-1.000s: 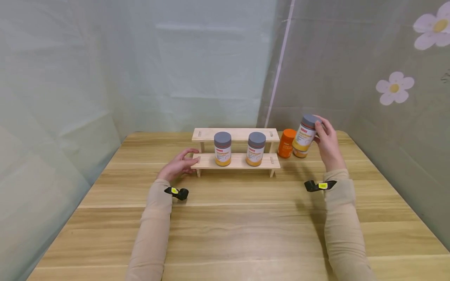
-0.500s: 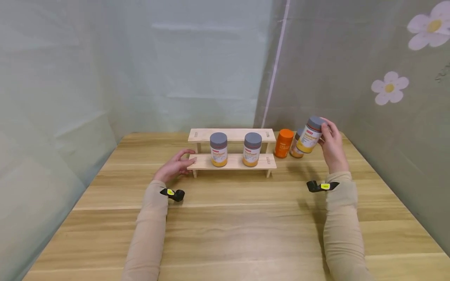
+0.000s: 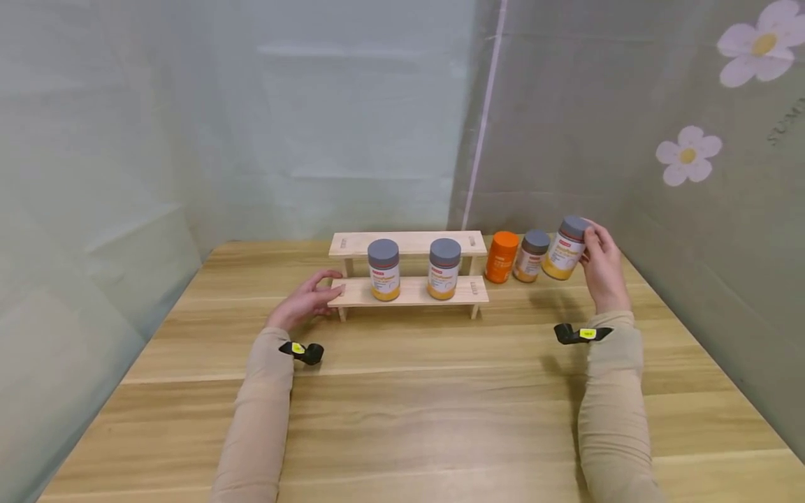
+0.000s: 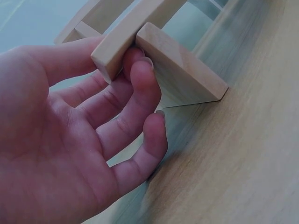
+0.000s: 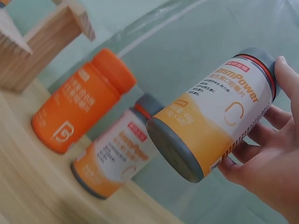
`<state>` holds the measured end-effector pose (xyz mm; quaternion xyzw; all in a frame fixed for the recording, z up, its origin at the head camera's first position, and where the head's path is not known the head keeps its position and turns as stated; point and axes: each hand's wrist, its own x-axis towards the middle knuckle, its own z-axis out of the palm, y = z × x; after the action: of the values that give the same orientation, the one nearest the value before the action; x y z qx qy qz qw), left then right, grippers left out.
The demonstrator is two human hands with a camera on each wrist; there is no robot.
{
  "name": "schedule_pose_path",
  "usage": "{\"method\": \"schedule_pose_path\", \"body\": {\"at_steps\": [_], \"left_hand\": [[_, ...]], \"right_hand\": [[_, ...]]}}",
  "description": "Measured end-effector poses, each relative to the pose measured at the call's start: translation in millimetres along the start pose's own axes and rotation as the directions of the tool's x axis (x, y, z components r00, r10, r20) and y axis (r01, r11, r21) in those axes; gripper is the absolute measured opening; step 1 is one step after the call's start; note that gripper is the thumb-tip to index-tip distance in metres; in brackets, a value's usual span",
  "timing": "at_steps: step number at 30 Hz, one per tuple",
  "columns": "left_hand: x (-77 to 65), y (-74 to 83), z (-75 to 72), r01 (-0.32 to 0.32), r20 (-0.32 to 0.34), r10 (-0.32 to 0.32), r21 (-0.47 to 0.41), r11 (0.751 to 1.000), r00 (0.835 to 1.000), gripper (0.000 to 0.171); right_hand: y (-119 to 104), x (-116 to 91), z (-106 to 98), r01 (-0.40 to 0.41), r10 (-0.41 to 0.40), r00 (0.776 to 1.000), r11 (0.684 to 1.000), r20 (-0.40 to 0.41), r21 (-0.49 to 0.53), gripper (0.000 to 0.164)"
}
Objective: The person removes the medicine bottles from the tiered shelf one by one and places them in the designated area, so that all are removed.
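A two-tier wooden shelf (image 3: 411, 286) stands on the table. My left hand (image 3: 305, 300) grips the left end of its lower board; in the left wrist view the fingers (image 4: 145, 86) curl beneath the board's end. Two grey-lidded vitamin bottles, one on the left (image 3: 385, 271) and one on the right (image 3: 444, 271), stand upright on that lower board. With my right hand (image 3: 605, 269) I hold a third such bottle (image 3: 564, 250) by its upper part, tilted, its base raised off the table in the right wrist view. The upper board (image 3: 402, 242) bears nothing.
Just right of the shelf stands an orange bottle (image 3: 502, 258), and beside it another grey-lidded vitamin bottle (image 3: 531, 258), close to the one in my hand. A pale curtain (image 3: 352, 140) hangs behind the wooden table (image 3: 428, 412); a flowered one hangs on the right.
My right hand has moved right and slightly down with its bottle, uncovering the grey-lidded bottle standing behind. My left hand stays on the shelf end, and the head view has shifted a little.
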<state>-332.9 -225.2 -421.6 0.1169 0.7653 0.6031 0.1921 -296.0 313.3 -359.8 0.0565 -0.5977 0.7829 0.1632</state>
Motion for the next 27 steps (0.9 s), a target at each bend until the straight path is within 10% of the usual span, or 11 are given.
{"method": "schedule_pose_path", "body": {"at_steps": [27], "left_hand": [[-0.5,-1.8,-0.9,0.006,0.003,-0.006,0.005,1.0,1.0,0.05]], "right_hand": [[37.2,-1.1,-44.8,-0.123,0.139,0.987,0.977,0.078,-0.177,0.023]]}}
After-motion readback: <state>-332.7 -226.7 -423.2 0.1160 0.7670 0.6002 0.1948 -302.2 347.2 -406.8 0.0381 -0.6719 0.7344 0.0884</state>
